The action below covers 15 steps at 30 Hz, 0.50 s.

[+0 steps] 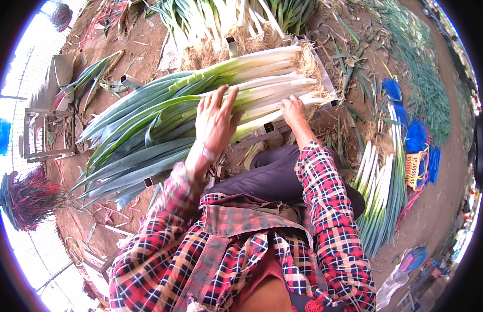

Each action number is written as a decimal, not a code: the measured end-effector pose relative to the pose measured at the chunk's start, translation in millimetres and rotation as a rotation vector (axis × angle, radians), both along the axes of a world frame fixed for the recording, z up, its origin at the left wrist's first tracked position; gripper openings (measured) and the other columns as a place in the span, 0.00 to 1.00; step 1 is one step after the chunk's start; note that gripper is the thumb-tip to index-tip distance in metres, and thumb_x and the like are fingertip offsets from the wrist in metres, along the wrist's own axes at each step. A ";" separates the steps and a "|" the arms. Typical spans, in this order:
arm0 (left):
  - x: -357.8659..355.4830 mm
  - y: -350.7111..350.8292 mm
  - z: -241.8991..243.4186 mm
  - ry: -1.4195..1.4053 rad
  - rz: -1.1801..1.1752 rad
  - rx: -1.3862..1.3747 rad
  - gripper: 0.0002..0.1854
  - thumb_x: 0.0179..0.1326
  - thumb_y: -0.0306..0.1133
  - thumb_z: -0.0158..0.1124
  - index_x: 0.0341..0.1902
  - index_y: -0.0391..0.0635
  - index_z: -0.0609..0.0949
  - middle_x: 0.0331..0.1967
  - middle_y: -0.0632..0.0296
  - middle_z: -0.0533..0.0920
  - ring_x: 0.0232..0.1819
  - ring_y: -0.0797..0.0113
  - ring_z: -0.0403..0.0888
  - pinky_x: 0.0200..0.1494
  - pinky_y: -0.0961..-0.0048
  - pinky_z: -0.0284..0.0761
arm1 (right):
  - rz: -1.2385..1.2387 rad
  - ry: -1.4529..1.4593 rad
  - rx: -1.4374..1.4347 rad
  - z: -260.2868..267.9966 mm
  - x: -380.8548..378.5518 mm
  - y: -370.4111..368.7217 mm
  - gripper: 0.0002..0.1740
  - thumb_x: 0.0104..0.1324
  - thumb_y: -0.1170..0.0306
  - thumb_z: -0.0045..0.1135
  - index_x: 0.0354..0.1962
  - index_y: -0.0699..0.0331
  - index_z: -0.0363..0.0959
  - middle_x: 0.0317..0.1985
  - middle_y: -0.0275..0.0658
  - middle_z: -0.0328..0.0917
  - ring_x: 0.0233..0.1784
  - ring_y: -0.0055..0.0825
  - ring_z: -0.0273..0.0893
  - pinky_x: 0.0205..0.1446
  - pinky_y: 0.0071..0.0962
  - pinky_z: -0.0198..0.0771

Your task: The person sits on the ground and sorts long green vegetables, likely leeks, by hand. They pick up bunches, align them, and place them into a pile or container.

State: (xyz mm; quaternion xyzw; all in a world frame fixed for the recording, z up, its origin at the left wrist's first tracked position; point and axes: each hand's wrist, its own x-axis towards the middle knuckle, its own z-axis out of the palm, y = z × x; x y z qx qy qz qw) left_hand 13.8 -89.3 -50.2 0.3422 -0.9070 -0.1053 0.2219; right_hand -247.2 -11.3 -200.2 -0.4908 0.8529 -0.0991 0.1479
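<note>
Large green onions, or leeks (pixel 261 87), lie side by side on a metal frame (pixel 321 70), white stems and roots to the right, green leaves to the left. My left hand (pixel 216 121) rests on the stalks about where white turns to green, its fingers spread apart. Nearer the roots, my right hand (pixel 294 111) touches the white stem closest to me; its fingertips lie against the stalk, and whether they grip it cannot be told. Beyond the frame lies another pile of the same vegetable (pixel 225 23), its roots towards me.
More stalks (pixel 378 195) lie on the soil at my right, beside an orange plastic basket (pixel 416 169) and blue netting (pixel 417 136). Cut leaves (pixel 428 78) cover the ground at the upper right. A wooden crate (pixel 50 134) and a bundle of reddish ties (pixel 26 199) are at the left.
</note>
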 end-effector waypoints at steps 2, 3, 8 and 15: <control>-4.0 -39.9 -71.9 -0.203 0.056 -0.093 0.37 0.56 0.43 0.68 0.70 0.53 0.68 0.58 0.51 0.74 0.61 0.51 0.70 0.64 0.56 0.62 | 0.030 0.011 0.000 -1.2 0.6 -1.2 0.16 0.64 0.56 0.58 0.44 0.54 0.82 0.50 0.44 0.76 0.57 0.44 0.74 0.61 0.42 0.71; 6.7 -62.6 -104.7 -0.323 0.100 -0.147 0.40 0.55 0.48 0.69 0.71 0.56 0.67 0.56 0.52 0.73 0.59 0.52 0.69 0.64 0.55 0.61 | 0.049 0.015 -0.006 -4.8 1.3 -5.7 0.16 0.64 0.56 0.57 0.46 0.52 0.82 0.50 0.44 0.76 0.57 0.44 0.74 0.61 0.42 0.71; 13.0 -56.4 -103.0 -0.427 -0.088 -0.148 0.37 0.54 0.48 0.69 0.69 0.59 0.69 0.43 0.56 0.75 0.46 0.56 0.74 0.49 0.57 0.67 | 0.034 0.031 -0.063 -8.7 -2.7 6.4 0.17 0.62 0.57 0.60 0.45 0.56 0.81 0.47 0.45 0.76 0.54 0.46 0.76 0.56 0.44 0.73; 11.7 -49.0 -119.9 -0.570 -0.086 -0.057 0.37 0.58 0.51 0.64 0.71 0.61 0.65 0.47 0.57 0.76 0.50 0.56 0.73 0.49 0.56 0.67 | -0.050 -0.132 0.091 15.9 -10.9 -3.3 0.22 0.62 0.54 0.62 0.49 0.57 0.77 0.56 0.48 0.75 0.55 0.46 0.77 0.55 0.43 0.74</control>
